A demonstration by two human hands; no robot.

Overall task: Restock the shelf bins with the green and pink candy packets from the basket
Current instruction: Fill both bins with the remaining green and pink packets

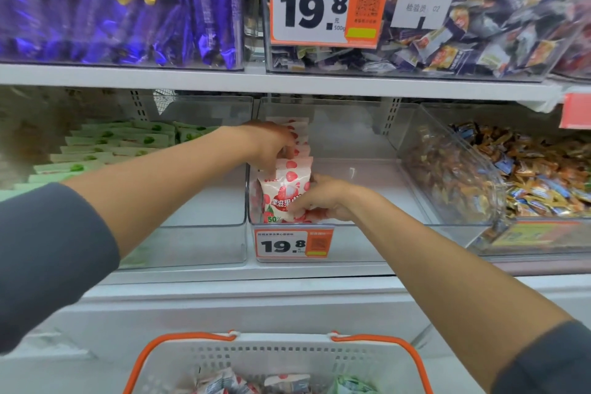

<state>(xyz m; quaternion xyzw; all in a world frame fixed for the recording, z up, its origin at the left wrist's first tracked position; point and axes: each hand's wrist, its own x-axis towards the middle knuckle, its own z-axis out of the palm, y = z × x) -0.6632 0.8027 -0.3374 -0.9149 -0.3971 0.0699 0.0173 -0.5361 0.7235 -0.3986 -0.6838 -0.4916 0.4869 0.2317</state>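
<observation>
Two hands are at work in the middle bin, where pink packets are being stood in a row against its nine o'clock wall. The left hand is curled over the tops of the rear packets, and the fingers of the right hand are pinched on the front one. About five pink packets can be counted there, the rear ones partly hidden. A dozen or more green packets are stacked in the neighbouring bin at nine o'clock. Once this row is settled, the basket at six o'clock will probably need to be reached into; at least two pink packets and one green are visible in it.
</observation>
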